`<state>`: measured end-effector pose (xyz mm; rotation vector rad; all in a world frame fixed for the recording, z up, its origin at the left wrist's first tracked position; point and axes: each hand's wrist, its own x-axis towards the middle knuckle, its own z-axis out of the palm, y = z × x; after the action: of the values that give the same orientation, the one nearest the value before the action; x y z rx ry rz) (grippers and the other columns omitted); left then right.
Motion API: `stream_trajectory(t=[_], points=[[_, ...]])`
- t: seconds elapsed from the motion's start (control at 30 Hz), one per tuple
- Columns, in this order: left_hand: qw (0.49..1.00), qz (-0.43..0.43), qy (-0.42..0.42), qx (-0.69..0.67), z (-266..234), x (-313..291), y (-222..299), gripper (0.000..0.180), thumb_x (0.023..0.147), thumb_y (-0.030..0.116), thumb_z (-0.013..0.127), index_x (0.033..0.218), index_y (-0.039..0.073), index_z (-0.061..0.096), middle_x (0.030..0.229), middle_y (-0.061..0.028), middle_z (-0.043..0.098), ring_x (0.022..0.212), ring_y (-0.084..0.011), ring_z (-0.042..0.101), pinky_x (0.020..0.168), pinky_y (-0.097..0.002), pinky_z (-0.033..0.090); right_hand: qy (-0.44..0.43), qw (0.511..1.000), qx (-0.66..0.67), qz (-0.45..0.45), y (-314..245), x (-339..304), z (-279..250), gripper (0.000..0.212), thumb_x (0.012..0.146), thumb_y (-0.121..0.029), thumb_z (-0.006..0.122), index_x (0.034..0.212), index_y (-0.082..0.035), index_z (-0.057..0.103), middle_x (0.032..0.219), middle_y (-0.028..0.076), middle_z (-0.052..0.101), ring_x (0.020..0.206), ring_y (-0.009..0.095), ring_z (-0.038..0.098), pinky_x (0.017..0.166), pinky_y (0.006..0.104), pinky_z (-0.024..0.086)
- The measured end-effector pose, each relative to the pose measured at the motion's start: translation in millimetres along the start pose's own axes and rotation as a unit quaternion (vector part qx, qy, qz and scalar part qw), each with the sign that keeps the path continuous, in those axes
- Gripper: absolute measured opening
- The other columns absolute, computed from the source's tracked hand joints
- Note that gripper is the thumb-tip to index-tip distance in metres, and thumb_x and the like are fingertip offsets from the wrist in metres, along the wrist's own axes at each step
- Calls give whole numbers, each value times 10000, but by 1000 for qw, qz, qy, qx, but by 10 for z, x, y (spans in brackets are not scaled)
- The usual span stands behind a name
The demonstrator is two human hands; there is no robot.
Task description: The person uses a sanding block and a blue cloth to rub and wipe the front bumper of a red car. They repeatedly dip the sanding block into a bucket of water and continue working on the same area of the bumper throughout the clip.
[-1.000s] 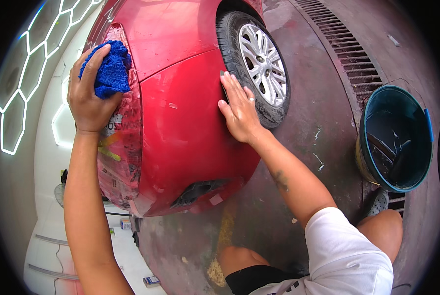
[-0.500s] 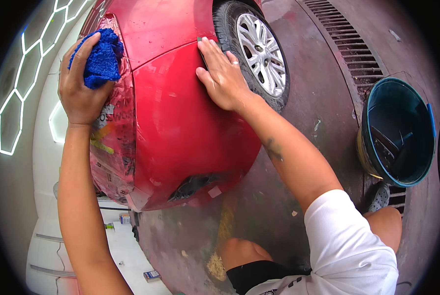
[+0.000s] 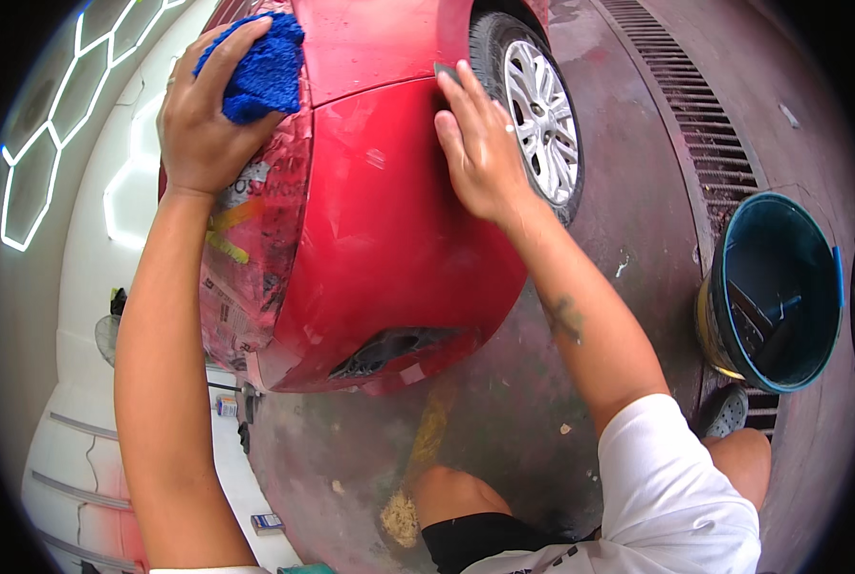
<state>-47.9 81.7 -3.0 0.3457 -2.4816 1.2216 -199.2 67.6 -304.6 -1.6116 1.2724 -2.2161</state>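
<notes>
Wet concrete bay floor, drain grate (image 3: 705, 124) running off at 1 o'clock, teal bucket (image 3: 777, 287) at 3 o'clock by the red bumper (image 3: 389, 239). Right hand (image 3: 480, 143) lies flat, pinning a thin dark sanding block (image 3: 444, 72) at the bumper's top edge near the wheel (image 3: 537, 110); its long axis looks roughly 11-to-5, mostly hidden. Left hand (image 3: 203, 124) is closed around a blue cloth (image 3: 260, 67) on the masked lamp at 11 o'clock. Risk, as I judge it: the block skating across the panel seam or cutting through paint on the curved edge under uneven palm pressure.
</notes>
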Motion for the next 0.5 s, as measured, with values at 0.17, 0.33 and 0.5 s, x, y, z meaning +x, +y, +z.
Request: stream_trajectory(t=[0.17,0.33,0.5], points=[[1000,-4,-9,-6,33,-52,102,790,709,100,915,1452,251,693,1389,-92,703,1285,-342,681,1100,-442,559,-41,999,-20,10,-595,-999,280,708,1105,-279,577,1697,4,313,1769,300,269,1646,513,232,1296,701,163],[1000,-1,11,-20,49,29,119,787,703,106,923,1444,247,700,1394,-89,702,1287,-335,683,1100,-450,559,-143,990,-1,12,-774,-2401,304,744,1095,-373,564,1696,-1,333,1787,294,231,1669,506,163,1294,730,81],[1000,0,10,-9,38,2,85,820,671,130,912,1452,255,693,1389,-71,700,1293,-342,670,1098,-453,562,-32,999,-36,-9,-597,-683,247,667,1112,-333,526,1679,-19,366,1763,284,302,1650,484,244,1286,733,159]])
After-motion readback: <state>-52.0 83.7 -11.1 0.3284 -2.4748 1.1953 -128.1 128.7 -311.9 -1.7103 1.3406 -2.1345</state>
